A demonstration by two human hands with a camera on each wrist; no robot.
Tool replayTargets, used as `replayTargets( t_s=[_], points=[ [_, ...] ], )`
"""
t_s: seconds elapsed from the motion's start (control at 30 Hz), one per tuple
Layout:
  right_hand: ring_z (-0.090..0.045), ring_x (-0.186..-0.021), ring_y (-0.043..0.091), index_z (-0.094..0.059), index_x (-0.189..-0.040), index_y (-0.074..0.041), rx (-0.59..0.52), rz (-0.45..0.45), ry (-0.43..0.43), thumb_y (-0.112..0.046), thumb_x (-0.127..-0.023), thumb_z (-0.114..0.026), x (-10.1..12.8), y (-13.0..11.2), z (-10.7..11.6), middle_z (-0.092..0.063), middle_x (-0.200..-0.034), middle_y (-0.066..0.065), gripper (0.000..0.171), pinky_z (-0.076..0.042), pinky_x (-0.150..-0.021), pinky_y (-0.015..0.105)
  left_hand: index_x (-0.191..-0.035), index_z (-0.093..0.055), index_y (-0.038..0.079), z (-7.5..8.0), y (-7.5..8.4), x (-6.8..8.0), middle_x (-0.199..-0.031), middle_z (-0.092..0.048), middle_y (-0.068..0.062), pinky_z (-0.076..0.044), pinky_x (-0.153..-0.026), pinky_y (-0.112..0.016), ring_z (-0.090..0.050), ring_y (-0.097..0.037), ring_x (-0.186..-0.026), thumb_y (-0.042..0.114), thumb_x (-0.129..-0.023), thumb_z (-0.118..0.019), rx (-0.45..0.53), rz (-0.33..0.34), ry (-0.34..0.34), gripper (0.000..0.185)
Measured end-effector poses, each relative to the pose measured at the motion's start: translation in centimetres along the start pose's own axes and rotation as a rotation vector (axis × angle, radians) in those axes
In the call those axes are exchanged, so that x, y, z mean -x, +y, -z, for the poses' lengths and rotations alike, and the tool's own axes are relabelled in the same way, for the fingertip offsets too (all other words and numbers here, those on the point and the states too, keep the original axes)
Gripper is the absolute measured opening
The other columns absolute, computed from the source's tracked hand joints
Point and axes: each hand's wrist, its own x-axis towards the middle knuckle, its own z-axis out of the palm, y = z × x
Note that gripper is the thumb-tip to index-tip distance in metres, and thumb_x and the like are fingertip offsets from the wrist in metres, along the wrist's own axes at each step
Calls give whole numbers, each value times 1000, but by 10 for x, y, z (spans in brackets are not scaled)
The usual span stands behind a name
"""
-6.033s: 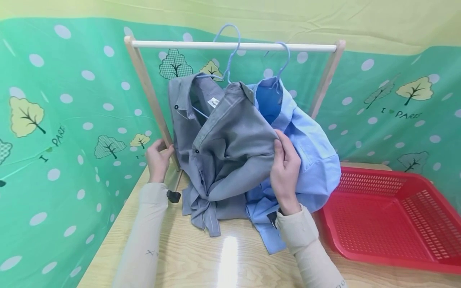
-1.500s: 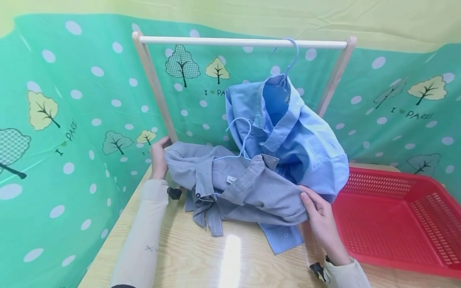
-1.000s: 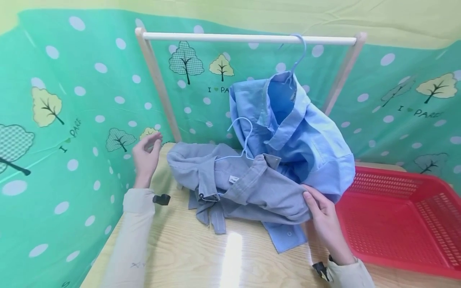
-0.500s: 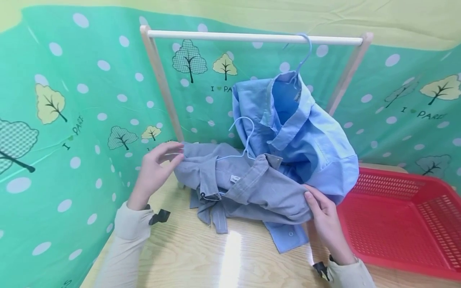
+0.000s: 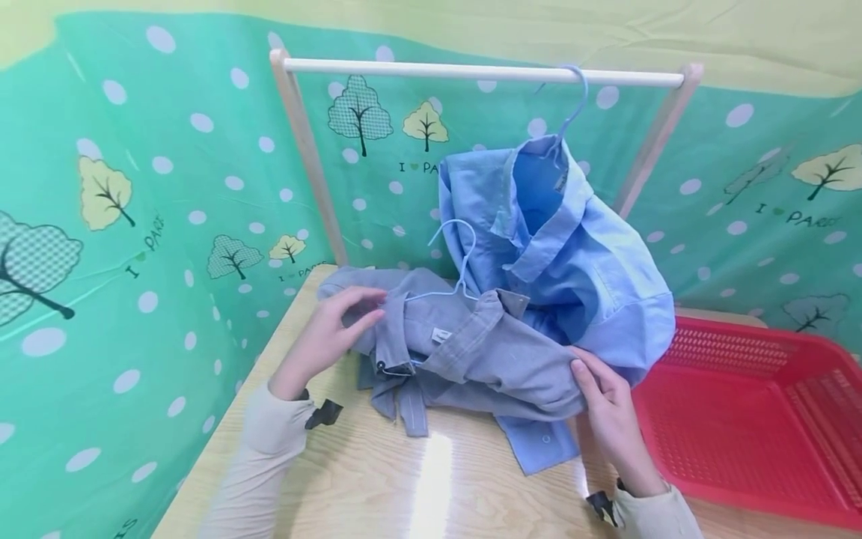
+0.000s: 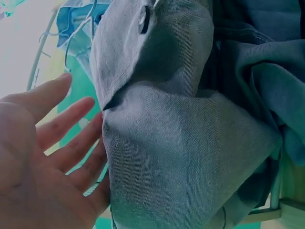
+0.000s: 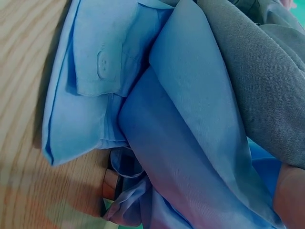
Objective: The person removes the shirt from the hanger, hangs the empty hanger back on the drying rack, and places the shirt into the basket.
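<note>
A grey button-up shirt lies slumped low in front of the rack, with a light blue wire hanger sticking up from its collar. My right hand pinches the shirt's right shoulder between thumb and fingers. By the left side of the collar is my left hand, thumb and fingers apart. In the left wrist view, the left fingers extend beside the grey cloth. A light blue shirt hangs by its own hanger on the rack, its lower part behind the grey shirt.
The rack's white rail runs between two wooden posts. A red plastic basket stands on the wooden table at the right. A green printed curtain encloses the left and back.
The grey shirt's hanger has come off the rail and the shirt has dropped lower. My left hand has left the shirt's left shoulder and moved right to its collar. The right keeps hold.
</note>
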Motion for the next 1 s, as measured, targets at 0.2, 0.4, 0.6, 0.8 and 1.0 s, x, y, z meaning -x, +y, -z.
replayTargets(
  t_s=[0.2, 0.4, 0.6, 0.8, 1.0],
  points=[
    [-58, -112, 2, -59, -135, -1, 7, -14, -2, -19, -106, -47, 2, 1, 0, -65, -122, -14, 36, -45, -96, 8, -125, -66, 8, -5, -7, -1, -122, -69, -7, -52, -101, -34, -63, -21, -114, 17, -93, -70, 45, 22, -22, 33],
    [-58, -113, 0, -59, -133, 2, -4, 9, -3, -16, -106, -47, 2, 0, -3, -65, -120, -16, 34, -45, -96, 8, -120, -69, 6, -6, -15, 1, -109, -72, -7, -55, -80, -22, -65, -15, -92, 10, -91, -72, 129, 36, 5, 30],
    [-58, -114, -2, -59, -132, 3, 1, 34, 11, -14, -106, -47, 1, 1, -4, -66, -119, -18, 33, -44, -97, 8, -116, -72, 8, -9, -13, 1, -106, -72, -5, -54, -78, -18, -63, -12, -90, 10, -90, -72, 117, 6, 32, 26],
    [-58, -113, -1, -59, -133, 2, 9, 32, -8, -14, -106, -48, 1, 0, -4, -65, -120, -18, 33, -44, -97, 7, -113, -74, 8, -13, -11, -1, -101, -72, -5, -53, -76, -17, -62, -10, -88, 9, -90, -73, 143, -1, 60, 23],
    [-58, -110, 0, -61, -131, 1, 12, 43, -24, -14, -105, -48, -1, 2, -8, -66, -117, -18, 32, -44, -97, 8, -111, -74, 4, -17, -6, 1, -98, -72, -9, -50, -69, -16, -60, -13, -82, 3, -87, -74, 154, 16, 84, 24]
  ],
)
